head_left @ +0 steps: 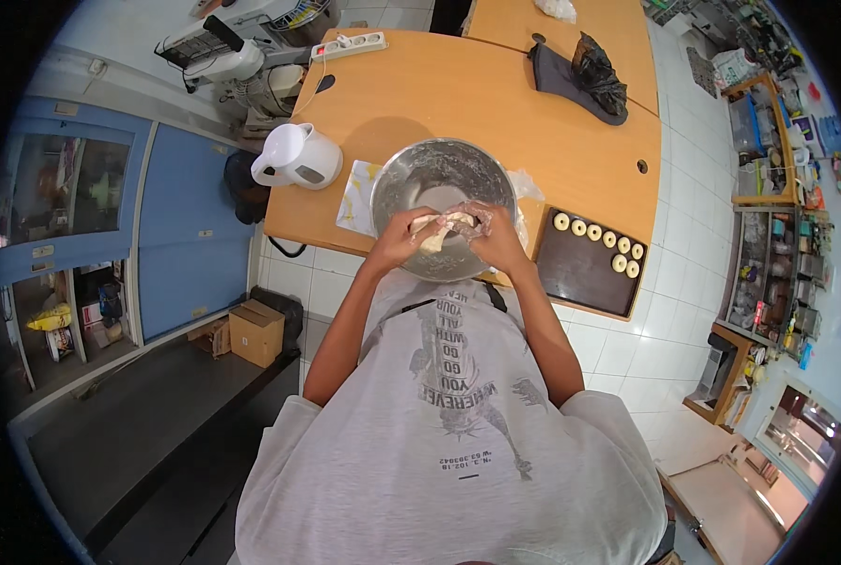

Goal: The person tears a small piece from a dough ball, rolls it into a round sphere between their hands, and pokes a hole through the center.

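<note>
From my remote station I log eight dough rings (593, 233) formed on the dark tray (580, 278) right of the metal bowl (401, 179), while the left hand (400, 237) and right hand (497, 237) pinch an irregular dough piece (434, 241) over the bowl, its shaping, I judge, not yet finished.

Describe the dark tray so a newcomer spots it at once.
Start at the orange-brown table, with the round steel bowl at its near edge. Just right of that bowl lies a flat, dark, rectangular tray. It alone carries pale dough rings.
</note>
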Demonstrator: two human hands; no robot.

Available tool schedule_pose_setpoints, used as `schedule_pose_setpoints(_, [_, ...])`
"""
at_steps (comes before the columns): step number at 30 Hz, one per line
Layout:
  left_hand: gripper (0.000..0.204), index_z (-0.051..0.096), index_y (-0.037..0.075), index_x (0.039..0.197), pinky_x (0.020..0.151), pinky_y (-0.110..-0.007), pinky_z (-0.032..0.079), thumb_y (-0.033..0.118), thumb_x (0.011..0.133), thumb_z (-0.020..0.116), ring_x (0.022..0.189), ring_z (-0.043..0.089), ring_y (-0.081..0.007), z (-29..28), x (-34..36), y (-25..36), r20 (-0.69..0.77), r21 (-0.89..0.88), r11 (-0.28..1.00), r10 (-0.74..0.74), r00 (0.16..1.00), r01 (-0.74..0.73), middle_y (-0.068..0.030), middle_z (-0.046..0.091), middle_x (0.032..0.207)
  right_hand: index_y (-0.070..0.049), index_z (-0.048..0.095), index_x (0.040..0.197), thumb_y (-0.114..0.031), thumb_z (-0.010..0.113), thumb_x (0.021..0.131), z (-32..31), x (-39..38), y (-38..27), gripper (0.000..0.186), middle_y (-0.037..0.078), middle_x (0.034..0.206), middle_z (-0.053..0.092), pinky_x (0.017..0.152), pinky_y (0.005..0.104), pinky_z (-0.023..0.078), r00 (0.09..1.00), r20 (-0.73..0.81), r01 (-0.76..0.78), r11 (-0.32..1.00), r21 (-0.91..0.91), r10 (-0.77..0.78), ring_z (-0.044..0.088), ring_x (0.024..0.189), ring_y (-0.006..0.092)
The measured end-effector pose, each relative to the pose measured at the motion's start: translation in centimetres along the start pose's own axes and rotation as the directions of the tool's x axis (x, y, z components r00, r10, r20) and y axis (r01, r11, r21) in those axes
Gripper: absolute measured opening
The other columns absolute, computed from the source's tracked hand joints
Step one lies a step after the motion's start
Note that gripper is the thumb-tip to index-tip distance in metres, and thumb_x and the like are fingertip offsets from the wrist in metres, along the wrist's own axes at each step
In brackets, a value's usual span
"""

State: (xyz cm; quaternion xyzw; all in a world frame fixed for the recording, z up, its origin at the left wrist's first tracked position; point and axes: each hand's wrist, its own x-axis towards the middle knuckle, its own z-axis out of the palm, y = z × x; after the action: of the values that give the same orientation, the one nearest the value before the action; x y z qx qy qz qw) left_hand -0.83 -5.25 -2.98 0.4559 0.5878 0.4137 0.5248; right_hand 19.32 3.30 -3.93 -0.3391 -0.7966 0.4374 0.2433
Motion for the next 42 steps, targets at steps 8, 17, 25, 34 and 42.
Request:
schedule_pose_setpoints(8, [0.027,0.068,-0.001,0.104,0.073,-0.027,0.049,0.026,0.103,0.064,0.083,0.059,-0.008,1.2,-0.4,0.2,-0.084,0.056,0.995,0.084,0.993,-0.079,-0.0031,0.068,0.087,0.006,0.067,0.112,-0.003,0.066,0.095,1.6,0.2,0.7,0.02,0.01,0.092,0.073,0.076,0.0289,0.056,0.927,0.068,-0.321,0.682,0.657,0.37,0.068,0.084,0.0155])
schedule_pose_setpoints(17, [0.022,0.06,0.003,0.119,0.085,-0.028,0.049,0.02,0.106,0.058,0.095,0.059,-0.0111,3.6,-1.7,0.4,-0.369,-0.094,0.969,0.178,0.912,-0.227,-0.0064,0.066,0.104,0.005,0.062,0.116,-0.005,0.059,0.101,1.8,1.2,-1.7,0.018,0.01,0.11,0.067,0.085,0.0317,0.06,0.816,0.241,-0.328,0.077,0.941,0.526,0.067,0.099,0.0179])
schedule_pose_setpoints(25, [0.032,0.052,0.004,0.135,0.099,-0.03,0.047,0.021,0.109,0.049,0.11,0.058,-0.0126,4.1,-0.7,-0.3,-0.495,-0.563,0.768,-0.018,0.869,-0.305,-0.0063,0.059,0.121,0.003,0.057,0.124,-0.01,0.058,0.103,2.3,1.2,-2.2,0.024,0.01,0.118,0.062,0.089,0.0301,0.057,0.841,0.19,-0.272,0.094,0.958,0.506,0.063,0.105,0.0184])
schedule_pose_setpoints(34, [0.023,0.058,0.003,0.123,0.093,-0.029,0.048,0.014,0.103,0.057,0.105,0.059,-0.0119,2.4,-0.4,-1.1,-0.27,-0.51,0.849,-0.003,0.963,-0.141,-0.0052,0.062,0.111,-0.003,0.061,0.129,-0.015,0.056,0.102,1.4,0.8,-1.7,0.03,0.007,0.115,0.064,0.093,0.0315,0.052,0.957,0.117,-0.249,0.544,0.801,0.267,0.062,0.107,0.017])
schedule_pose_setpoints(42, [0.016,0.059,0.002,0.112,0.091,-0.028,0.047,0.014,0.101,0.06,0.101,0.058,-0.0131,1.8,-0.4,0.1,-0.298,-0.262,0.953,0.07,0.952,-0.152,-0.0055,0.062,0.104,-0.005,0.068,0.122,-0.018,0.051,0.099,0.0,1.0,-1.7,0.031,0.005,0.119,0.066,0.098,0.0355,0.048,0.967,0.215,-0.254,0.54,0.802,0.136,0.061,0.113,0.0172])
